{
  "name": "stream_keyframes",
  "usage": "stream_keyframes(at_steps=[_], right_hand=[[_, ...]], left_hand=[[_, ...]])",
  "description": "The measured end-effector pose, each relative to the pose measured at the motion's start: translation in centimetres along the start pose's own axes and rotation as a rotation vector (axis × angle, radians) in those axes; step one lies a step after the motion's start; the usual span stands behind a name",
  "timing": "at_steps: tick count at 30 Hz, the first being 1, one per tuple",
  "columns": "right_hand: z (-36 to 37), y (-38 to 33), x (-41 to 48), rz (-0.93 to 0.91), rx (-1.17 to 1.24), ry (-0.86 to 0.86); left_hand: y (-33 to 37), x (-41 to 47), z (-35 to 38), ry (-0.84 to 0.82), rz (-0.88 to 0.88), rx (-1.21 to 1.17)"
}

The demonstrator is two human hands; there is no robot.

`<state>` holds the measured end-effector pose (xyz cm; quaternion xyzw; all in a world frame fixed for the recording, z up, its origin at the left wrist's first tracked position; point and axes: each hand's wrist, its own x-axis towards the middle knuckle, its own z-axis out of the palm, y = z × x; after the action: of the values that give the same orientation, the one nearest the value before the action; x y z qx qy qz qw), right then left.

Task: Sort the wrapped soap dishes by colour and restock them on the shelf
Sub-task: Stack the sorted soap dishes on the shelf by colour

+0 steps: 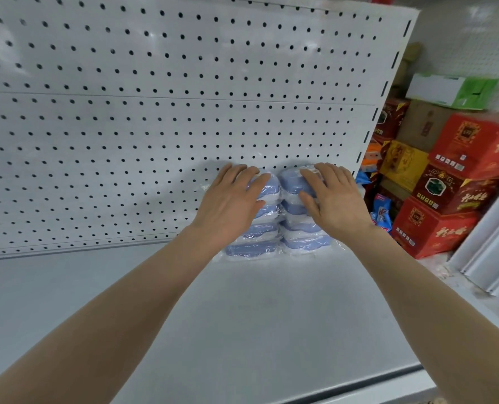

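Two stacks of blue wrapped soap dishes (296,228) stood side by side mid-frame on the grey shelf (242,316), against the pegboard (126,112). The left hand (231,199) lay spread flat on the left stack (260,228). The right hand (332,199), fingers likewise straight, pressed the right stack (303,243). Red cartons (475,147) filled the right edge.
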<state>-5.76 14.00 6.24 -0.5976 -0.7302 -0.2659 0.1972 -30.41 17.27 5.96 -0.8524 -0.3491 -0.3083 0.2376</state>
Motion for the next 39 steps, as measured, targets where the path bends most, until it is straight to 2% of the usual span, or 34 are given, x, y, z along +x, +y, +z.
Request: stream_keyframes(at_steps=[5, 11, 18, 24, 29, 33, 36, 39], right_hand=[[-3.2, -1.1, -3.2, -0.011, 0.001, 0.032], [-7.7, -3.0, -10.3, 0.028, -0.035, 0.011], [-12.0, -7.1, -23.6, 0.132, -0.106, -0.065], [-14.2, -10.0, -36.3, 0.295, -0.134, -0.197], [-13.9, -11.1, -46.1, 0.494, -0.116, -0.383], [-11.3, -10.9, -51.2, 0.559, -0.02, -0.589], [-9.3, -10.5, -53.2, 0.55, 0.096, -0.828], [-6.7, -9.9, -54.3, 0.412, 0.141, -0.929]], left_hand=[[2.3, -1.2, -2.3, 0.093, 0.044, -0.082], [6.2, -5.0, -4.9, 0.053, 0.06, -0.221], [12.6, -12.2, -7.1, -0.017, 0.141, -0.388], [19.3, -17.6, -8.1, -0.06, 0.244, -0.543], [25.6, -23.7, -5.7, -0.288, 0.284, -0.653], [29.1, -27.5, -2.5, -0.517, 0.239, -0.654], [31.1, -29.5, -0.4, -0.641, 0.168, -0.632], [32.6, -30.9, 1.2, -0.713, 0.105, -0.626]])
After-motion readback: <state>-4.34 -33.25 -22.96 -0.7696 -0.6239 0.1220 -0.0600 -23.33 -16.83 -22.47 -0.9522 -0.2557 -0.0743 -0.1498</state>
